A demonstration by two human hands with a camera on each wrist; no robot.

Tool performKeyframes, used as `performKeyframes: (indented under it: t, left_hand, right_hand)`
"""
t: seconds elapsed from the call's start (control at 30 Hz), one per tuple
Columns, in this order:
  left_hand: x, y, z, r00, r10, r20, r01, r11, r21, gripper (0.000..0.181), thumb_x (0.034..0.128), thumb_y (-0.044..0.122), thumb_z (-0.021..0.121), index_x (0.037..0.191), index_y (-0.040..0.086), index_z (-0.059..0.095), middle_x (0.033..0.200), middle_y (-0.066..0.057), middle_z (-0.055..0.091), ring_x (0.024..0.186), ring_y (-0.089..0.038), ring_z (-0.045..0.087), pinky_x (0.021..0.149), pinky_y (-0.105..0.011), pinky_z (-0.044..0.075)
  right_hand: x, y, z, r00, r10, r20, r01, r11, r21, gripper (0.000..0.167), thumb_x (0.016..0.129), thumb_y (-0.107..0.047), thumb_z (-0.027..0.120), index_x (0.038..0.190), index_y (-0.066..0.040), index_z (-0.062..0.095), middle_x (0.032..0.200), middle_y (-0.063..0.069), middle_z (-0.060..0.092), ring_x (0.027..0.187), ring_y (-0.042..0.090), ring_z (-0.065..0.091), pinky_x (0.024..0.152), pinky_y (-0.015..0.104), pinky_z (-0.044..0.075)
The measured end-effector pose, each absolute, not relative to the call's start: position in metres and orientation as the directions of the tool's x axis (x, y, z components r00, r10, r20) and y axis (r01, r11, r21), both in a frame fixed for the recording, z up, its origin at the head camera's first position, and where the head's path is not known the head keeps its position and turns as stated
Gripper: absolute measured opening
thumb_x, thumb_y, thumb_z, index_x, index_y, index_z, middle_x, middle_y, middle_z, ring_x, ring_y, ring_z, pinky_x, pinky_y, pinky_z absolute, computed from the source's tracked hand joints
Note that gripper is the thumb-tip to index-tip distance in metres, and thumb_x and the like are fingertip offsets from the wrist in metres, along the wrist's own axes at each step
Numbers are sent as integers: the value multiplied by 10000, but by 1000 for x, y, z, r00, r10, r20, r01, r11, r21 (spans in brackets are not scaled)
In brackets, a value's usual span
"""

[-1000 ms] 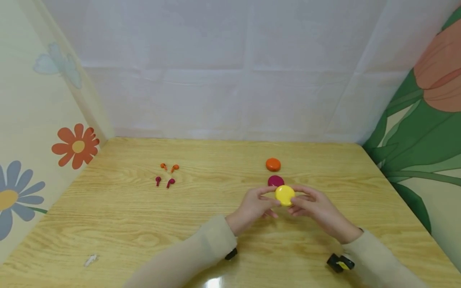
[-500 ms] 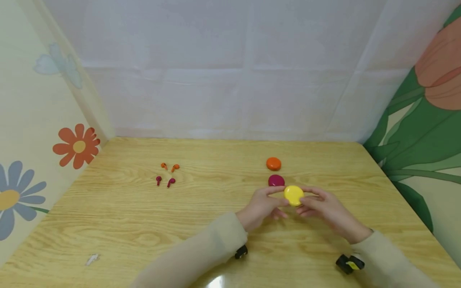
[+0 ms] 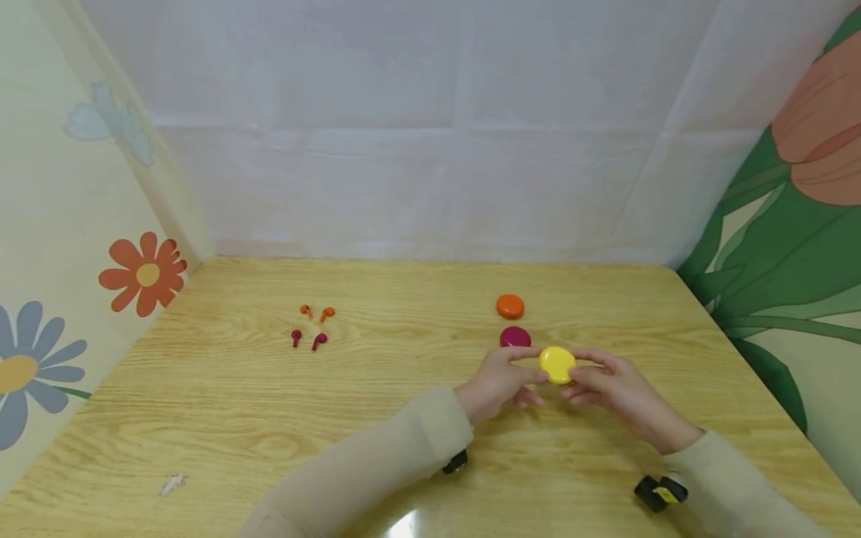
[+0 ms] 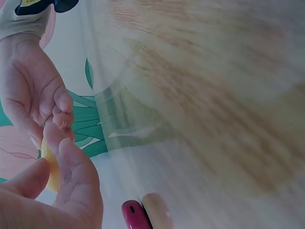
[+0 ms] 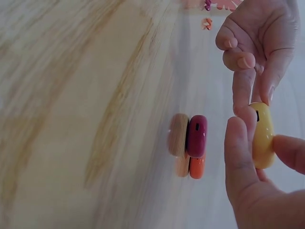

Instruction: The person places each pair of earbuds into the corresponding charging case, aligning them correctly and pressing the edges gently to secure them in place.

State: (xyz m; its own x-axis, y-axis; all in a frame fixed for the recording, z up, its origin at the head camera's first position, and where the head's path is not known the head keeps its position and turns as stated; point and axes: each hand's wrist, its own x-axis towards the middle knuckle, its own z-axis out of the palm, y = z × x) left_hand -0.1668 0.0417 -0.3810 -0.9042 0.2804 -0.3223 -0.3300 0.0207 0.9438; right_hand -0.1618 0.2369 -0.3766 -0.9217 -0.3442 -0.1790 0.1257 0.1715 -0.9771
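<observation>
Yellow case (image 3: 557, 365) is hanging above the tabletop (image 3: 403, 321), right of center and below the middle of the head frame, as a person's left hand (image 3: 502, 382) and right hand (image 3: 622, 394) are pinching its opposite edges between thumbs and fingers, apparently to keep it steady. Magenta case (image 3: 515, 337) and orange case (image 3: 510, 306) are sitting just beyond, while orange earbuds (image 3: 327, 312) and magenta earbuds (image 3: 319, 341) are lying left of center, seemingly paired by color for easy telling apart.

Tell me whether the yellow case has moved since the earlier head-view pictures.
Yes: in the head view, the yellow case has shifted to the right, judged against the magenta case, which stays put on the table.
</observation>
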Motion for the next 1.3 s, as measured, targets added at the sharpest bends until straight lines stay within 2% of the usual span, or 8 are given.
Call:
performKeyframes:
  t: [0.47,0.8,1.13,1.3]
  left_hand:
    - [-166,56,-387,-888,288,-358,-386,-45,921,378,911,35,661,1283,89,616,836,-66,709,463,-89,577,415,-155,407]
    - [-161,67,-385,-895,252,-368,-390,-42,920,348,919,38,651,1259,109,627,803,-56,697,455,-94,570,397,-158,385]
    - [-161,81,-385,-897,205,-393,-411,-51,910,351,904,35,666,1242,121,625,783,-46,683,575,-217,682,395,-169,392]
    - [-163,84,-385,-889,214,-406,-424,-48,904,329,906,33,664,1222,118,631,779,-46,681,658,-286,710,397,-167,391]
  right_hand:
    - [-161,247,-380,-923,-313,-223,167,195,-966,503,1012,-60,476,1377,213,264,910,16,684,796,142,675,725,295,562]
    - [-162,258,-383,-915,-324,-243,201,156,-967,458,1013,-51,478,1369,187,316,898,47,689,796,150,681,723,302,564]
    - [-165,270,-383,-899,-356,-255,226,121,-967,454,1015,-41,468,1364,195,298,911,57,687,800,167,684,726,314,566]
    - [-167,273,-383,-896,-345,-280,236,164,-958,511,1018,-47,463,1380,222,224,915,55,686,800,162,685,727,318,567]
